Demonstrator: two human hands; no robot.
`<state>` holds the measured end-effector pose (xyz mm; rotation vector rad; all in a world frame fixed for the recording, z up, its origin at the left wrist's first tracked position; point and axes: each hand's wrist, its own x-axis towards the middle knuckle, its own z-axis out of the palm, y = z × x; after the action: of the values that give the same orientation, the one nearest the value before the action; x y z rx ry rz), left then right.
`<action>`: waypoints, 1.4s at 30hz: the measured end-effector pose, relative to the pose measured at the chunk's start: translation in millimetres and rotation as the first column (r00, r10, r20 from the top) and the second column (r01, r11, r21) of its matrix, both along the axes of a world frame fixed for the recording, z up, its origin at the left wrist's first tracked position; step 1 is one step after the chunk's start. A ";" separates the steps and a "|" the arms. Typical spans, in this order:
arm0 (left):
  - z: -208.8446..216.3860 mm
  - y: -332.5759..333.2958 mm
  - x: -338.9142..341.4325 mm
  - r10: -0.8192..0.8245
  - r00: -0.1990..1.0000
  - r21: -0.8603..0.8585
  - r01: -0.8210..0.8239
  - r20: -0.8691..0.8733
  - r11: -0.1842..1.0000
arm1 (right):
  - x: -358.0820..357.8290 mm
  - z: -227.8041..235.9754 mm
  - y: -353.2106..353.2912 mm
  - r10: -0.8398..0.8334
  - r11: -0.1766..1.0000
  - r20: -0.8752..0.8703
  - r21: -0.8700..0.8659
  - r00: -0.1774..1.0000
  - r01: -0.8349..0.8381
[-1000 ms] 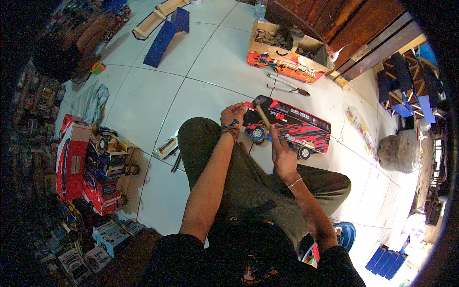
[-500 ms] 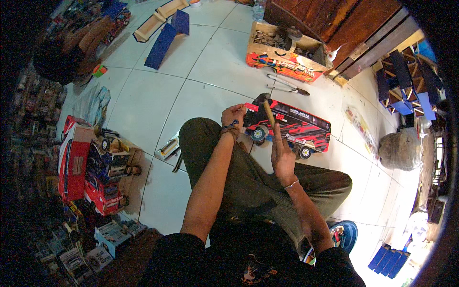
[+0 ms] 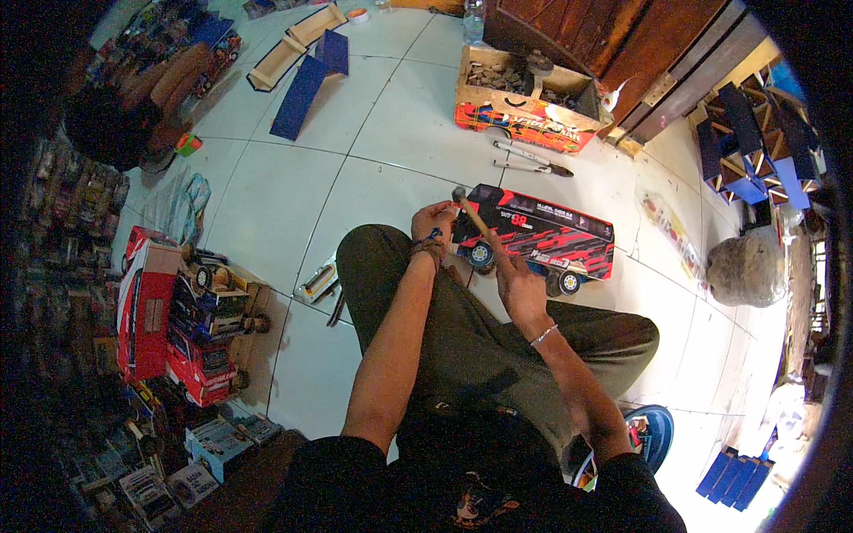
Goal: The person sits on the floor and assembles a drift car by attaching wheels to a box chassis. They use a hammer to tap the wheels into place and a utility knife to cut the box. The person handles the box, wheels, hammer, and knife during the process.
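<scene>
In the head view, the right hand [image 3: 520, 289] grips a hammer [image 3: 475, 216]; its head was over the toy truck [image 3: 555, 235], now it is just beside the truck's left end. The left hand [image 3: 433, 220] stays there, fingers curled, I cannot tell on what. The truck still stands on the tile floor [image 3: 391, 191]

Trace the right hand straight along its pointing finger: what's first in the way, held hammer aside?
Likely the front part of the black-and-red toy truck. The right hand, gripping the hammer, may be above it; height is unclear.
</scene>
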<state>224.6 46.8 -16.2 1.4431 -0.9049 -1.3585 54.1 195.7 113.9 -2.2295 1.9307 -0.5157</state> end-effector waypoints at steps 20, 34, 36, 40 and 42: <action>177.4 88.9 147.9 0.248 0.756 -0.374 -0.005 0.605 0.927 | -156.7 -32.7 31.0 -0.278 0.959 -0.061 -0.074 0.959 0.273; 40.8 142.2 269.5 -0.327 -0.311 0.438 0.425 0.893 0.792 | -15.9 -8.8 -57.6 -0.007 0.989 0.186 -0.145 0.982 0.035; 47.9 113.5 277.9 -0.532 -0.352 0.638 0.432 0.770 0.637 | 13.4 -11.3 -76.9 -0.004 0.997 0.222 -0.072 0.975 0.020; 51.0 65.0 296.0 -0.649 0.037 0.595 0.364 0.760 0.717 | 40.1 -15.9 -95.2 -0.028 0.996 0.236 -0.072 0.971 0.047; 53.1 48.7 297.1 -0.612 0.216 0.560 0.259 0.761 0.787 | 43.6 -17.7 -97.6 -0.076 0.992 0.271 -0.076 0.960 0.100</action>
<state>521.8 95.5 36.9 2.4373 -2.0825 -0.9594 97.7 98.1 96.2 -2.0054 1.9047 -0.8832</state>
